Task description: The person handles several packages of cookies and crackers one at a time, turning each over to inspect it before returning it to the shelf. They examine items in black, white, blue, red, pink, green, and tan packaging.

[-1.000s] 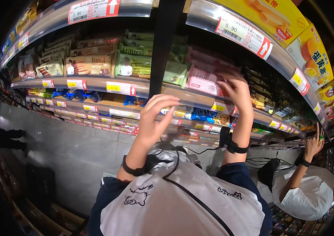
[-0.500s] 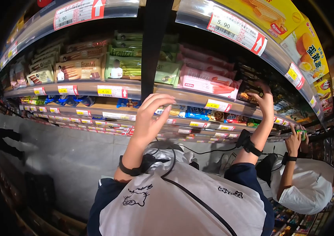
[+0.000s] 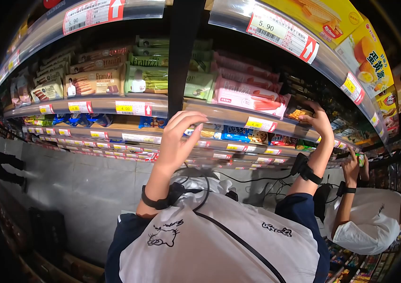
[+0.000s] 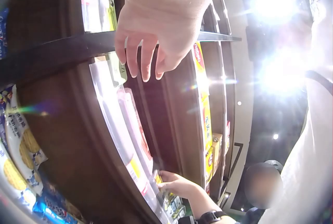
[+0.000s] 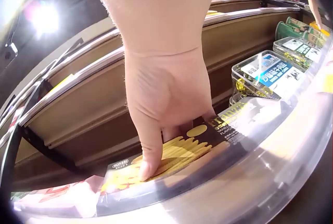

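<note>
My right hand holds a black pack of biscuit sticks at the right of the middle shelf. In the right wrist view its thumb lies on the printed front, while the other fingers reach over the top edge and are partly hidden. Just left of that pack lie pink Franzzi packs in a stacked row. My left hand hangs in the air before the shelf edge, fingers loosely bent, with nothing in it. Behind it stand a dark upright post and green Franzzi packs.
Price-tagged shelf rails curve above and below. Clear plastic tubs stand right of the black pack. Yellow boxes fill the upper right. Another person in a white shirt reaches to the shelf at right. A black cable runs down my shirt.
My right hand has moved right from the pink packs to the black pack, with its thumb now on the front. The front pink pack lies uncovered. My left hand stays nearly still.
</note>
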A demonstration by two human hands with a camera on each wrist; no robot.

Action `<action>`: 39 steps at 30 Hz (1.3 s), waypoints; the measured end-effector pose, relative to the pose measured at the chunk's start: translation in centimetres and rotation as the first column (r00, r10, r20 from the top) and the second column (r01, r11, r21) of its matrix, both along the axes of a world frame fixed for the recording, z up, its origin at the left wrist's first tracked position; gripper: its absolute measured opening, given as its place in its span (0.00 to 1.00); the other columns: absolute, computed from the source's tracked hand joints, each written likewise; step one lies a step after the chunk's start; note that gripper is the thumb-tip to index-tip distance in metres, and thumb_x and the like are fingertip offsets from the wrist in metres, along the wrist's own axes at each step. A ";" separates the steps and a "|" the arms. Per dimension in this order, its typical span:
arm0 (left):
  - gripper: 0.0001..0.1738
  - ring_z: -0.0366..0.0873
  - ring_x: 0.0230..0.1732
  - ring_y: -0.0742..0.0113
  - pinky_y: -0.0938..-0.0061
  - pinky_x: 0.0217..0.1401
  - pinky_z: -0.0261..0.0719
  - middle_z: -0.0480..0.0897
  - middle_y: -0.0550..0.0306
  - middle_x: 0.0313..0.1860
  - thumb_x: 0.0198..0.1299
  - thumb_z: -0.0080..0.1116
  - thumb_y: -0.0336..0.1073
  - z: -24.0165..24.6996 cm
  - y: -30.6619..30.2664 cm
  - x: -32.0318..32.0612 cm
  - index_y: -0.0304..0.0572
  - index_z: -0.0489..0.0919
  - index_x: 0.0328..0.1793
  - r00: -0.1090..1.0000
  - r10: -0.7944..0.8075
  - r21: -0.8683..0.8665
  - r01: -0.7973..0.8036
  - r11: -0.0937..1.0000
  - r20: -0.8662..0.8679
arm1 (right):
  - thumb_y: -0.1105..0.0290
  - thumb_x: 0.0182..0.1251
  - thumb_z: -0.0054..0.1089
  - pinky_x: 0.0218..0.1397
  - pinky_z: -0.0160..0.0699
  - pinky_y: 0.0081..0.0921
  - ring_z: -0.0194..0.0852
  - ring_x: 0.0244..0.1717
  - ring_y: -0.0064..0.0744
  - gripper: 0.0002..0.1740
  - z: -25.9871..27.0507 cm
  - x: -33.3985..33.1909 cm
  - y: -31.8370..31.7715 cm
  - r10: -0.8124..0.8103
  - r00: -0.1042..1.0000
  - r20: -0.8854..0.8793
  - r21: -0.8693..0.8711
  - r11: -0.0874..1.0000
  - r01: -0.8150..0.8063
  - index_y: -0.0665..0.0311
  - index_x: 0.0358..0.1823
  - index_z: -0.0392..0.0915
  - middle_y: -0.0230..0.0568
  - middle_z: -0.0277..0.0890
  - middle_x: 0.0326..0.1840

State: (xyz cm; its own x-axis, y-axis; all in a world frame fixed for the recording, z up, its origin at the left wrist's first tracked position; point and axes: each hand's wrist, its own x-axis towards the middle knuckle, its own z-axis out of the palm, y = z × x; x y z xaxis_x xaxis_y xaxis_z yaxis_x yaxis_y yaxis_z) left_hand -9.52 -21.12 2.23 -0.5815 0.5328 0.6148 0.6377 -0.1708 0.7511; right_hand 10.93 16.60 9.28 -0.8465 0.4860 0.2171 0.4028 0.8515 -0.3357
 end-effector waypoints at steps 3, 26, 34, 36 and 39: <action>0.07 0.76 0.46 0.55 0.68 0.51 0.70 0.80 0.52 0.41 0.53 0.55 0.26 -0.2 0.0 0.0 0.36 0.78 0.40 1.000 -0.012 0.004 0.012 1.000 -0.006 | 0.71 0.44 0.71 0.56 0.67 0.28 0.72 0.52 0.42 0.27 0.5 0.1 0.0 0.021 0.999 -0.032 -0.009 1.000 -0.021 0.68 0.50 0.76 0.49 0.74 0.50; 0.29 0.78 0.46 0.54 0.65 0.47 0.73 0.77 0.50 0.53 0.38 0.68 0.32 0.9 -0.3 2.3 0.45 0.76 0.52 0.924 -0.081 0.088 0.122 0.989 -0.374 | 0.70 0.42 0.61 0.58 0.65 0.39 0.73 0.42 0.25 0.16 0.4 -4.9 -25.0 0.608 0.715 -0.344 0.609 0.724 -0.323 0.49 0.37 0.82 0.27 0.77 0.39; 0.16 0.81 0.35 0.54 0.70 0.37 0.75 0.83 0.40 0.38 0.44 0.64 0.33 0.2 -1.6 2.0 0.34 0.80 0.40 0.966 0.056 0.366 0.042 0.930 -0.252 | 0.61 0.49 0.68 0.72 0.42 0.50 0.52 0.68 0.46 0.31 -2.0 -4.2 -25.1 0.465 0.629 -0.623 0.680 0.719 0.142 0.42 0.57 0.68 0.41 0.64 0.62; 0.16 0.80 0.36 0.54 0.70 0.41 0.76 0.82 0.39 0.40 0.47 0.64 0.32 -0.4 -2.0 1.6 0.32 0.77 0.42 0.984 -0.070 0.426 0.134 0.895 -0.164 | 0.61 0.46 0.71 0.72 0.43 0.51 0.48 0.70 0.52 0.47 -1.9 -3.4 -24.5 0.354 0.580 -0.734 0.538 0.824 0.177 0.57 0.67 0.53 0.54 0.54 0.67; 0.17 0.79 0.38 0.53 0.69 0.44 0.76 0.81 0.39 0.40 0.49 0.64 0.31 -0.9 -2.5 1.1 0.32 0.74 0.45 0.971 -0.206 0.481 0.240 0.843 -0.123 | 0.66 0.47 0.71 0.71 0.44 0.48 0.50 0.70 0.53 0.56 -2.6 -3.4 -24.6 0.228 0.441 -0.868 0.271 0.962 0.037 0.68 0.71 0.38 0.61 0.49 0.69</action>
